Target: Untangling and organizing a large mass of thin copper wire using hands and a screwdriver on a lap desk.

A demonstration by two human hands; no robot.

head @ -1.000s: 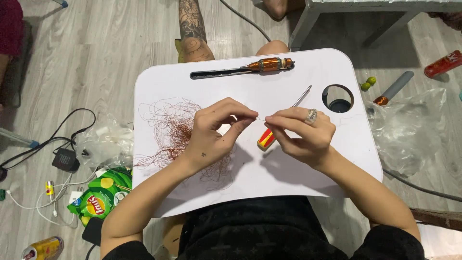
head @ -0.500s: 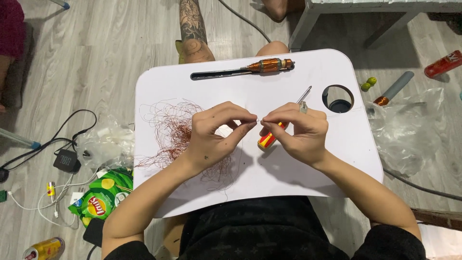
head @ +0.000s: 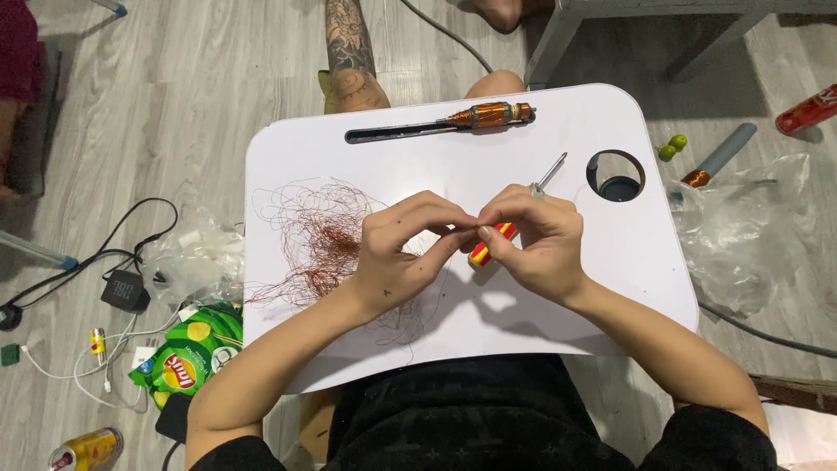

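A white lap tray (head: pixel 349 139) rests across my legs. On its left part lies a loose tangle of thin copper wire (head: pixel 318 240). My left hand (head: pixel 397 262) and my right hand (head: pixel 536 249) meet fingertip to fingertip at the tray's middle, both pinching a fine strand of that wire. Under my right hand lies a screwdriver (head: pixel 547 174) with a red and yellow handle, its metal tip pointing to the upper right. A copper-wound motor rotor (head: pixel 484 114) sits in the slot along the tray's far edge.
The tray has a round cup hole (head: pixel 615 178) at its right. On the floor: a crumpled clear plastic bag (head: pixel 750 227), a grey-handled tool (head: pixel 719 157), a green snack bag (head: pixel 187 358), cables and a black adapter (head: pixel 122 288), a drink can (head: pixel 83 449). A tattooed leg (head: pixel 349 52) is beyond the tray.
My two hands have drawn together until the fingertips touch. The right hand moved left and now covers more of the screwdriver's handle.
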